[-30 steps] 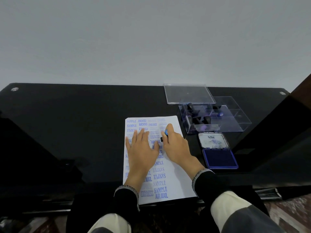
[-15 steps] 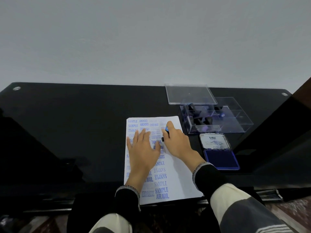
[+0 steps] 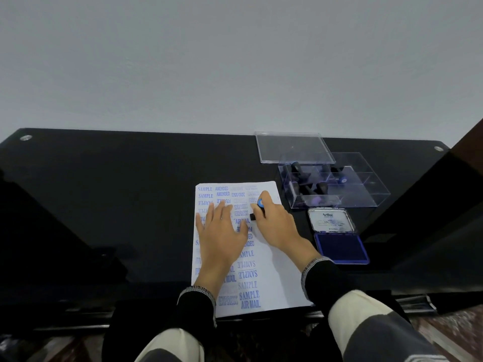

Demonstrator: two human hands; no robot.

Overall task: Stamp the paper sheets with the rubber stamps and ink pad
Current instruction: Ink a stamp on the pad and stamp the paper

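Observation:
A white paper sheet (image 3: 271, 273) covered with blue stamped words lies on the black table (image 3: 104, 194). My left hand (image 3: 222, 233) lies flat on the sheet, fingers spread. My right hand (image 3: 277, 226) grips a black rubber stamp (image 3: 257, 210) with a blue top and holds it down on the sheet's upper middle. The open ink pad (image 3: 341, 246), blue and with its lid raised, sits right of the sheet. Several more stamps (image 3: 311, 184) stand in a clear plastic box (image 3: 366, 194) behind the pad.
The box's clear lid (image 3: 292, 147) lies flat at the table's back edge, against the pale wall. A dark wooden piece (image 3: 467, 142) rises at the far right. The table's front edge runs just under the sheet's bottom.
Both hands stay in place on the sheet. The right hand keeps the stamp at nearly the same spot on the paper; only the view has shifted slightly.

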